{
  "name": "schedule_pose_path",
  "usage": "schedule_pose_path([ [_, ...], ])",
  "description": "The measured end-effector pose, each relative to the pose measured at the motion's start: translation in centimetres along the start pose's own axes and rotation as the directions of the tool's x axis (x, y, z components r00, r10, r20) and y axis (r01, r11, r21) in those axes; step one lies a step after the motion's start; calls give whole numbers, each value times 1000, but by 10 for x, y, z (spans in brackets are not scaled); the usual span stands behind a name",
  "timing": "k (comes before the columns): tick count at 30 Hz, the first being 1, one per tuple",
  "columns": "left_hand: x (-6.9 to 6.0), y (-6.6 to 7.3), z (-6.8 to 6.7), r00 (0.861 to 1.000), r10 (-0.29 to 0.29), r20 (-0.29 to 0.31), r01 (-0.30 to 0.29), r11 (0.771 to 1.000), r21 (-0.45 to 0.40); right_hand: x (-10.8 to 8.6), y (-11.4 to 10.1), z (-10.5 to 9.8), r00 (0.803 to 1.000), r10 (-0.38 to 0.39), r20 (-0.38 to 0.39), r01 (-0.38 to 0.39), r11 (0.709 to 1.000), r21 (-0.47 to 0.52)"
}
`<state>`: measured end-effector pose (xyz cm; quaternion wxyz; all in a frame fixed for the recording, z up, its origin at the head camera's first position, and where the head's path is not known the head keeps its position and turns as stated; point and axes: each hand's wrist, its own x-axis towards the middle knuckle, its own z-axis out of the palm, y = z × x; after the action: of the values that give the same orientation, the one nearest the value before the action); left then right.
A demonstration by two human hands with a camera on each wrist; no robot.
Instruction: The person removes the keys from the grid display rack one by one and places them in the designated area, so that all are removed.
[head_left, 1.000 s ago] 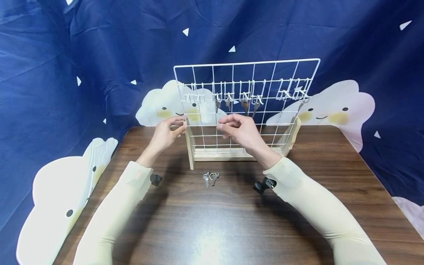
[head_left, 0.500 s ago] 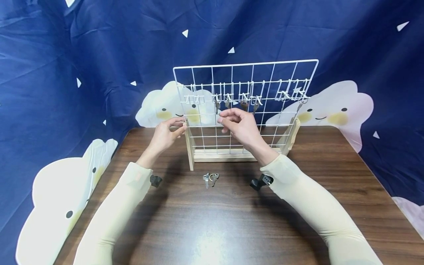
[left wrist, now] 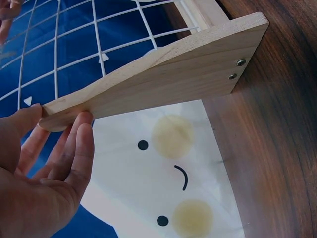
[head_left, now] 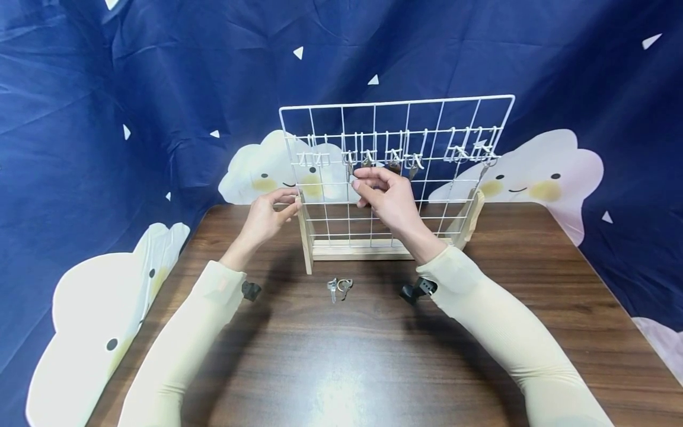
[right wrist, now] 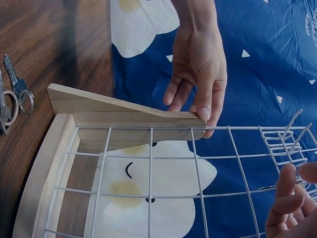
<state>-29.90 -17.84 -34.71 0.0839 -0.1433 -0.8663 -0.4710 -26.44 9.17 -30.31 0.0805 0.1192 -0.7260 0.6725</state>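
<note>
My left hand [head_left: 267, 214] grips the upper end of the wooden side support [left wrist: 148, 74] of a white wire grid rack [head_left: 331, 218]. In the left wrist view the thumb lies on one edge of the wood and the fingers on the other. My right hand [head_left: 392, 198] is raised in front of the grid, thumb and forefinger slightly apart. Its fingertips are close beside a key [head_left: 350, 168] hanging from a hook; whether they touch it is unclear. In the right wrist view the key's tip [right wrist: 267, 188] shows beside the fingers [right wrist: 286, 181].
Two loose keys, one silver [head_left: 333, 289] and one on a ring [head_left: 345, 287], lie on the brown table [head_left: 299, 344] before the rack. More keys hang along the hooks, including a key at the right [head_left: 484, 170]. A blue curtain [head_left: 213, 71] stands behind.
My right hand has risen a little along the grid, from below the hanging keys to beside the leftmost one. My left hand has stayed on the wooden support.
</note>
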Motion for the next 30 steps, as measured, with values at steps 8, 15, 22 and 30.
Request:
schedule_pose_path([
  [8,0,0,0,1000,5,-5,-5,1000,-1,4,0,3,1000,-17,-13,17,1000,-27],
  [15,-1,0,0,1000,10,-4,-10,1000,9,7,2,3,1000,-24,-11,23,998,-60],
  [22,-1,0,0,1000,7,-4,-7,1000,-5,10,0,6,999,-31,5,32,998,-55],
  [30,0,-1,0,1000,18,-10,-18,1000,-15,12,0,7,999,-42,-16,41,996,-81],
])
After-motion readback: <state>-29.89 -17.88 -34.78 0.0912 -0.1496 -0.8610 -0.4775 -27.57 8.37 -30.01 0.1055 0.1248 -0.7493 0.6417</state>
